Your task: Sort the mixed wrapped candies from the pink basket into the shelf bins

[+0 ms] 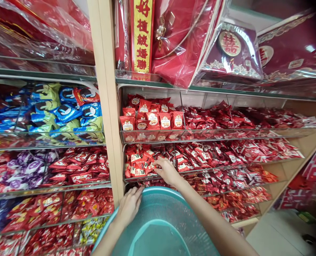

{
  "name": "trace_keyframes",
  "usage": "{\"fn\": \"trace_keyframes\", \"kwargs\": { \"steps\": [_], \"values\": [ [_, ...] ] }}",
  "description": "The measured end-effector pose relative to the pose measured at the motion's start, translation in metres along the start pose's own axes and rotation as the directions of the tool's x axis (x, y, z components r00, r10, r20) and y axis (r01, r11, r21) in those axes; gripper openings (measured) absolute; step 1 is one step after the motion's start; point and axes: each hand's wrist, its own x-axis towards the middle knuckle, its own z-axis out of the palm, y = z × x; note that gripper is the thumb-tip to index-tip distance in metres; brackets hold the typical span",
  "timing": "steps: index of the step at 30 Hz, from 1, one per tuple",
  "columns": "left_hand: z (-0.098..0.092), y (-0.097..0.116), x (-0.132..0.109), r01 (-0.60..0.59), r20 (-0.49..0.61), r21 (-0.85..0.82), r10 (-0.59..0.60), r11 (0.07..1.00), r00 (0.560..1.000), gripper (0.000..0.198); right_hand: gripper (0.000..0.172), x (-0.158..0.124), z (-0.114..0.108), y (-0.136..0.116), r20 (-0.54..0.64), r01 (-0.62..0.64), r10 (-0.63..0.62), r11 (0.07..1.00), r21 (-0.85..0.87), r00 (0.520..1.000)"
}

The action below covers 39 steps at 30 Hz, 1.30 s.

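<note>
Left hand (129, 207) gripping basket rim (158, 190), right hand (167, 171) pinching red packets (140, 167) in clear bin (139, 179)

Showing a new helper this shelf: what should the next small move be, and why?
Probably close the right hand on the red packets and lift a few out, since it already rests on them. The left hand holds the rim of the teal basket just below, so the basket seems the likely place for them.

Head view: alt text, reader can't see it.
A person's right hand reaches into red packets in a shelf bin, while the left hand grips the rim of a teal mesh basket. Blue packets fill a nearby bin; bagged red wedding goods sit above.
</note>
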Motion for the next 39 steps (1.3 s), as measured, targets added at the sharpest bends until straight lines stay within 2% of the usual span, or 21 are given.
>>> {"fn": "trace_keyframes", "kwargs": {
  "steps": [8, 13, 17, 22, 25, 27, 29, 30, 33, 35, 37, 39],
  "values": [
    [0.003, 0.000, 0.001, 0.002, -0.004, 0.021, -0.002, 1.000, 1.000, 0.042, 0.012, 0.003, -0.006, 0.004, -0.075, 0.148, -0.140, 0.982, 0.118, 0.987],
    [0.002, 0.000, 0.001, 0.004, -0.011, 0.014, -0.004, 1.000, 1.000, 0.042, 0.014, 0.005, -0.015, 0.006, -0.183, 0.169, -0.141, 0.974, 0.152, 0.973],
    [0.001, 0.002, 0.001, 0.016, -0.007, 0.004, -0.016, 1.000, 1.000, 0.041, 0.017, 0.004, -0.023, 0.008, -0.247, 0.137, -0.058, 0.938, 0.318, 0.967],
    [0.000, 0.003, 0.002, 0.018, 0.007, 0.017, -0.019, 1.000, 1.000, 0.042, 0.021, -0.012, -0.029, 0.005, -0.259, 0.052, 0.147, 0.773, 0.632, 0.955],
    [0.001, 0.002, 0.002, 0.030, 0.009, 0.035, -0.030, 0.999, 1.000, 0.041, 0.019, -0.032, -0.031, -0.002, -0.241, 0.049, 0.179, 0.699, 0.713, 0.954],
    [0.000, 0.003, 0.002, 0.038, 0.018, 0.048, -0.038, 0.998, 0.999, 0.041, 0.019, -0.048, -0.027, -0.007, -0.139, 0.009, 0.160, 0.626, 0.780, 0.977],
    [-0.001, 0.004, 0.003, 0.034, 0.030, 0.046, -0.035, 0.998, 0.999, 0.041, 0.020, -0.062, -0.016, -0.008, 0.056, -0.117, 0.126, 0.556, 0.823, 0.990],
    [-0.002, 0.005, 0.002, 0.030, 0.033, 0.041, -0.031, 0.999, 0.999, 0.041, 0.021, -0.068, -0.006, -0.007, 0.163, -0.195, 0.106, 0.537, 0.821, 0.981],
    [-0.003, 0.007, 0.002, 0.016, 0.031, 0.039, -0.018, 0.999, 0.999, 0.041, 0.017, -0.083, 0.034, 0.005, 0.439, -0.383, 0.031, 0.546, 0.745, 0.898],
    [-0.003, 0.007, 0.002, 0.011, 0.022, 0.053, -0.013, 0.999, 1.000, 0.042, 0.007, -0.089, 0.063, 0.016, 0.594, -0.478, 0.006, 0.600, 0.641, 0.804],
    [-0.001, 0.006, 0.002, 0.012, 0.012, 0.074, -0.013, 0.997, 1.000, 0.042, 0.002, -0.093, 0.088, 0.026, 0.691, -0.523, 0.036, 0.681, 0.512, 0.722],
    [0.000, 0.005, 0.002, 0.018, 0.009, 0.092, -0.019, 0.996, 1.000, 0.042, 0.005, -0.096, 0.105, 0.033, 0.729, -0.533, 0.065, 0.727, 0.433, 0.681]
  ]
}}
